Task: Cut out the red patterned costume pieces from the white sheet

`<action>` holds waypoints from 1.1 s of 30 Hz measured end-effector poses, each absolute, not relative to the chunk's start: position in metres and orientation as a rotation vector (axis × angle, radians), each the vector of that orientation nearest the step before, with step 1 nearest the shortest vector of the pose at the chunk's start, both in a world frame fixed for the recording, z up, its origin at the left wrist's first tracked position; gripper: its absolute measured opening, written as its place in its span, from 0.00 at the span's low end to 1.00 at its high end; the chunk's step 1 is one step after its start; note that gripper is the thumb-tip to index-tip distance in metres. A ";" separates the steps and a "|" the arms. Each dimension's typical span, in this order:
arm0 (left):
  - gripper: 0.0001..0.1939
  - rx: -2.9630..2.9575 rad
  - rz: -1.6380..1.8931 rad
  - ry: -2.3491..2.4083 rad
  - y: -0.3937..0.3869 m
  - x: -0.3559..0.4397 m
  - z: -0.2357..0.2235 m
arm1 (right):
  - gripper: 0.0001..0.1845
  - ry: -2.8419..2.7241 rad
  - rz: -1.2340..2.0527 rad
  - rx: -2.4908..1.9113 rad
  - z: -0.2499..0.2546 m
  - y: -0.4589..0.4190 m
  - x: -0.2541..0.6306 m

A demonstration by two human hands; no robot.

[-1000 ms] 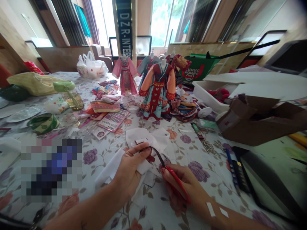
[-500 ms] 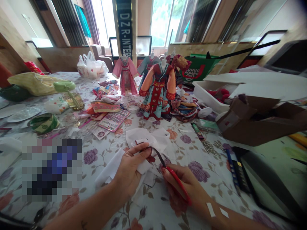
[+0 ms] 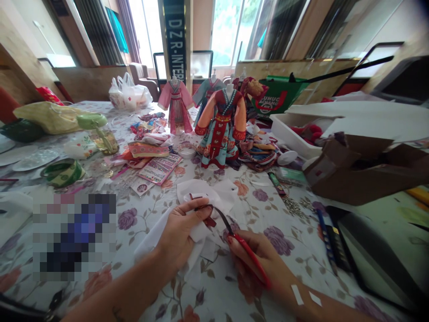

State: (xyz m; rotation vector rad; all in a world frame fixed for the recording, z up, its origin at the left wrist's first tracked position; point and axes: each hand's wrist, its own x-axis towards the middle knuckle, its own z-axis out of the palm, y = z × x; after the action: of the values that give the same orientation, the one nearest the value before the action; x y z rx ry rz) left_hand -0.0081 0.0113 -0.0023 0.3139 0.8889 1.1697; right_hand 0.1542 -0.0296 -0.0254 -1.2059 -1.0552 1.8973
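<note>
My left hand (image 3: pixel 181 226) pinches a small dark red piece of fabric (image 3: pixel 210 221) between thumb and fingers. Red-handled scissors (image 3: pixel 250 255) are gripped in my right hand (image 3: pixel 259 252), their dark blades reaching up to the fabric at my left fingertips. Whether the blades are parted is hard to see, as my fingers cover their tips. White paper or cloth (image 3: pixel 223 197) lies behind and under my left hand. Beyond it stands a small doll-sized robe (image 3: pixel 221 129) in red, orange and light blue on a white form.
Folded cloth pieces (image 3: pixel 147 150) and a printed card (image 3: pixel 159 169) lie left of the robe. A cardboard box (image 3: pixel 365 172) and white foam box (image 3: pixel 291 134) stand right, with pens (image 3: pixel 325 241) nearer me. Green tape (image 3: pixel 62 173) and a lidded jug (image 3: pixel 103 138) are at left.
The view has shifted very slightly. My hands, the scissors and the red fabric keep nearly the same pose.
</note>
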 end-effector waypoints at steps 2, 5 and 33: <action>0.13 0.336 1.164 0.905 0.012 -0.009 -0.001 | 0.24 -1.049 1.904 -1.198 -0.024 -0.030 0.154; 0.14 0.372 1.165 0.925 0.014 -0.010 0.000 | 0.25 -1.035 1.909 -1.211 -0.023 -0.030 0.153; 0.13 0.533 1.049 0.981 0.018 -0.019 0.004 | 0.26 -1.035 1.925 -1.208 -0.028 -0.030 0.157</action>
State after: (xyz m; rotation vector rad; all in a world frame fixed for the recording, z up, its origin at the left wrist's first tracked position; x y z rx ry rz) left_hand -0.0193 0.0176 0.0042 0.5325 0.9814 1.0490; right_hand 0.1567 -0.0298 -0.0276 -1.2081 -1.0348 1.9247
